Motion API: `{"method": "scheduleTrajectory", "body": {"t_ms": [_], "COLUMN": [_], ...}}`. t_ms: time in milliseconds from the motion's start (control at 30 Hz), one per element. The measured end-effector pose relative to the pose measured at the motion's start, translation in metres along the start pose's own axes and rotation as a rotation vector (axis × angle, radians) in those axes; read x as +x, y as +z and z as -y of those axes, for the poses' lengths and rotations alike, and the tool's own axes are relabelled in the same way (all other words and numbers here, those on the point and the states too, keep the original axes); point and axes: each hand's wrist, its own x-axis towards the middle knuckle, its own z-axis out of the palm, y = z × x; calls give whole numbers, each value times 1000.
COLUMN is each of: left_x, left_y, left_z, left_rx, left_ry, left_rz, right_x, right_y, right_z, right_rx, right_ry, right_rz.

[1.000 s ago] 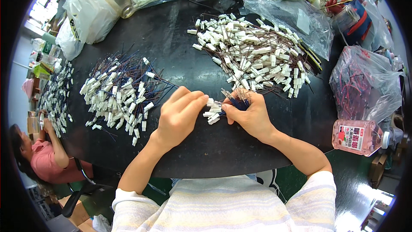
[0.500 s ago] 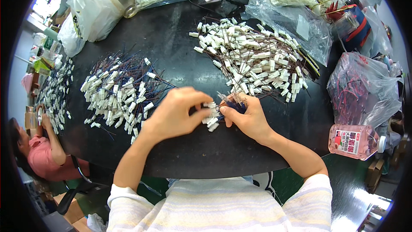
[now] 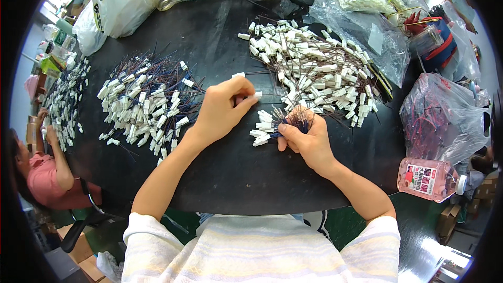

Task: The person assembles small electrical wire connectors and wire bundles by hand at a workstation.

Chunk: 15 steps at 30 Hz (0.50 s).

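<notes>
I see two bare hands working over a big black table (image 3: 230, 178). The left hand (image 3: 222, 107) has its thumb and finger pinched together on one little white plug (image 3: 257, 95), and a thin wire runs off it to the right. The right hand (image 3: 310, 139) is closed around a bunch of dark wires (image 3: 297, 119), with white plugs (image 3: 263, 129) poking out of its left side. The bunch is just off the table's near middle, close below the pinched plug. Behind the right hand sits a big heap of plugs with brown wires (image 3: 314, 65). A heap with blue wires (image 3: 144, 105) lies left of the left hand. Far left, a person in a pink shirt (image 3: 48, 178) reaches to another heap (image 3: 68, 102). A bottle of pink drink (image 3: 425, 180) is at the right edge.
</notes>
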Motion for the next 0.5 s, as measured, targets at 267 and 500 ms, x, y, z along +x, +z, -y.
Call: {"method": "scheduleTrajectory", "body": {"t_ms": [267, 500], "left_x": [-20, -23], "left_y": [-14, -16], "left_z": [-13, -12], "left_rx": [-819, -768], "left_ry": [-403, -391], "left_rz": [176, 211], "right_x": [1, 1], "right_y": [5, 4], "right_z": [6, 6], "right_rx": [-135, -198], "right_ry": [38, 6], "right_rz": [-19, 10]}}
